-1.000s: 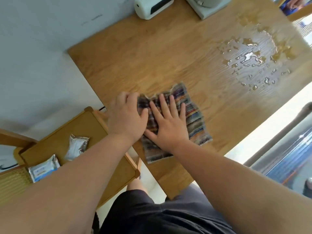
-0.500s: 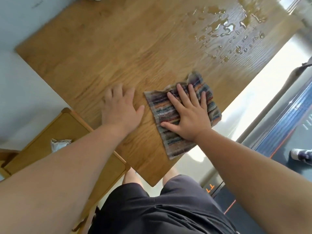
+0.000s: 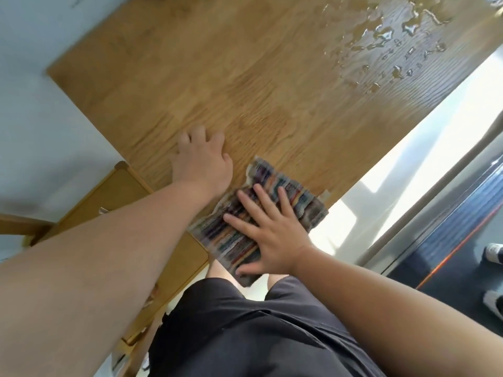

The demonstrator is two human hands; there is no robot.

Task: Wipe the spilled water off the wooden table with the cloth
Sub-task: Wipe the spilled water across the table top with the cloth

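Note:
A striped, multicoloured cloth (image 3: 288, 186) lies flat at the near corner of the wooden table (image 3: 245, 85). My right hand (image 3: 269, 229) presses down on it with fingers spread, palm flat. Just left of the cloth my left hand (image 3: 202, 161) rests flat on the bare wood, holding nothing. Spilled water (image 3: 386, 36) lies in puddles and drops at the far right of the table, well away from the cloth.
A wooden chair (image 3: 119, 197) stands left of the table's near corner, partly under my left forearm. Right of the table edge there is a bright floor strip, a metal rail (image 3: 424, 202) and shoes (image 3: 494, 254) on dark flooring.
My left hand came off the cloth and now rests on the wood beside it. My right hand keeps pressing the cloth, which has slid to the table's near corner. The view has shifted.

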